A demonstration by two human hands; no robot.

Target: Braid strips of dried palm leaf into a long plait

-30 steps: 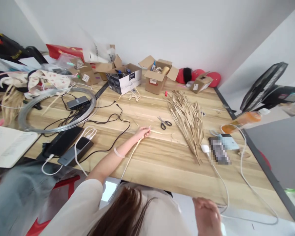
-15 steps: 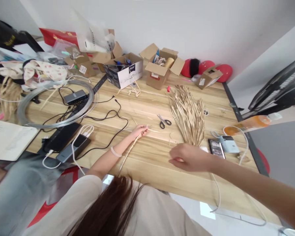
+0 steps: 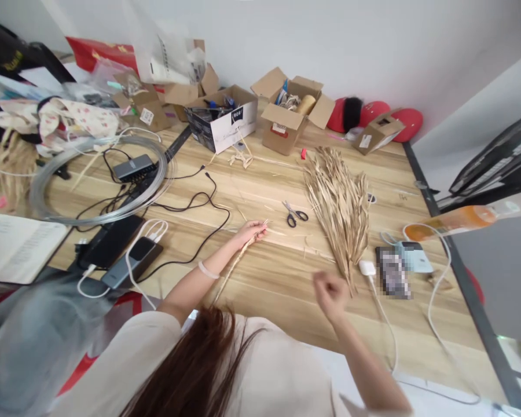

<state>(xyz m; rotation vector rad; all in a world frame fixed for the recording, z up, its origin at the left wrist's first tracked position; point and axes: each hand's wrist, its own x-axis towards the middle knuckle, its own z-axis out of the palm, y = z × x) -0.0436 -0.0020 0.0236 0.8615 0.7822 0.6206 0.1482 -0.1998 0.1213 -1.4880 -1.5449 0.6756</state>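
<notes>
My left hand (image 3: 252, 231) is closed on a thin braided straw cord (image 3: 231, 271), which runs back toward my body. Pale loose ends stick out past its fingertips. To the right, my right hand (image 3: 332, 294) is curled over the table, slightly blurred; whether a thin strand lies in its fingers I cannot make out. Just beyond it lies a bundle of dried tan leaves (image 3: 339, 214), its narrow stem end close to that hand. Black-handled scissors (image 3: 294, 216) lie slightly open between my left hand and the bundle.
A phone (image 3: 393, 272), a white charger (image 3: 367, 268) and an orange bottle (image 3: 454, 223) lie at the right. Coiled clear tubing (image 3: 39, 197), black cables and a power bank (image 3: 132, 263) are at the left. Open cardboard boxes (image 3: 282, 130) stand along the back.
My right hand and forearm have swung in from the right, off the phone and charger, and the forearm now points up from below. My left hand still grips the cord in about the same place.
</notes>
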